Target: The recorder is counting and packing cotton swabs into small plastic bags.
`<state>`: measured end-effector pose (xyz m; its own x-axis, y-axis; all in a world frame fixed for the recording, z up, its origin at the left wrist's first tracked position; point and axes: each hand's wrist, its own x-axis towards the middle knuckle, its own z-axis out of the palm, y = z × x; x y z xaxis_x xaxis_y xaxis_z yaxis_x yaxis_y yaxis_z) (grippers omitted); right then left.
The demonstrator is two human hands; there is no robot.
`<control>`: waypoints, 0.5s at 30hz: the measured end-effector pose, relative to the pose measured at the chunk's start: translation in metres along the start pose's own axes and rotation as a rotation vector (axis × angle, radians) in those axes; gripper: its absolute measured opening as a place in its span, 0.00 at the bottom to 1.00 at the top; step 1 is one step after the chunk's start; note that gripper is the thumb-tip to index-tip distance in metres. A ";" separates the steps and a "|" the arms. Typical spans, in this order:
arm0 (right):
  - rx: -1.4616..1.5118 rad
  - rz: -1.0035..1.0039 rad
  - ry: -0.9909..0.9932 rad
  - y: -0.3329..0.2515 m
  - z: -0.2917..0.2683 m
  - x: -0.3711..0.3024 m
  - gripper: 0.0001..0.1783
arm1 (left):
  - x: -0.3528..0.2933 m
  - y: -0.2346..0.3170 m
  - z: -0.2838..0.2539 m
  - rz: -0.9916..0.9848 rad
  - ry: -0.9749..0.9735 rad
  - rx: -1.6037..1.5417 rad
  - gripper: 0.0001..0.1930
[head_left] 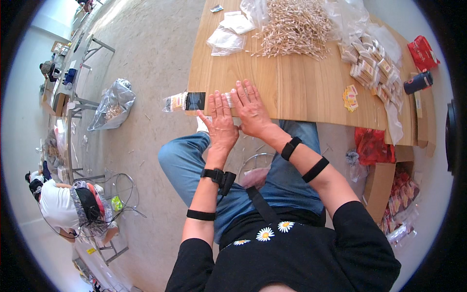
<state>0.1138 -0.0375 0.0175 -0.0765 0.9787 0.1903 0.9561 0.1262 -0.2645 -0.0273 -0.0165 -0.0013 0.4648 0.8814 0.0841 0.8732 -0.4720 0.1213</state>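
At the table's near edge my left hand (222,122) lies flat, fingers stretched out and thumb out to the side. My right hand (251,110) rests close beside it, its fingers also straight and flat. Between the fingers shows a row of white-tipped cotton swabs (229,100), mostly hidden under both hands. Left of my left hand is a flat black piece (196,101) at the table corner. Joined to or touching it, a clear plastic bag of cotton swabs (175,102) sticks out past the edge.
A large heap of loose swabs (294,29) covers the far table. Filled packets (372,68) are piled at right, near yellow cards (350,98) and a dark cup (418,82). Clear bags (227,41) lie far left. A plastic sack (113,106) stands on the floor.
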 end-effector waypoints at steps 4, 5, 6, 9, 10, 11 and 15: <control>-0.053 -0.058 -0.032 0.003 0.001 -0.001 0.53 | 0.001 0.002 -0.007 -0.003 -0.002 -0.018 0.53; -0.054 -0.044 -0.050 0.003 0.001 -0.001 0.53 | 0.001 0.003 -0.011 -0.003 -0.028 -0.050 0.54; -0.054 -0.042 -0.051 0.004 0.002 -0.002 0.53 | 0.001 0.004 -0.014 -0.003 -0.054 -0.082 0.54; -0.054 -0.037 -0.051 0.002 0.000 -0.002 0.53 | 0.007 -0.004 -0.020 -0.032 -0.062 -0.108 0.54; -0.055 -0.033 -0.063 0.001 0.000 -0.001 0.52 | 0.010 -0.004 -0.019 -0.034 -0.062 -0.107 0.54; -0.059 -0.026 -0.076 0.001 0.000 -0.001 0.51 | 0.013 -0.004 -0.015 -0.003 -0.051 -0.031 0.57; -0.069 -0.033 0.018 0.000 0.009 -0.001 0.57 | 0.014 -0.003 -0.009 0.011 -0.043 0.019 0.60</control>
<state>0.1115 -0.0366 0.0086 -0.1036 0.9712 0.2146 0.9704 0.1461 -0.1925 -0.0247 -0.0032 0.0080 0.4796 0.8765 0.0425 0.8706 -0.4813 0.1023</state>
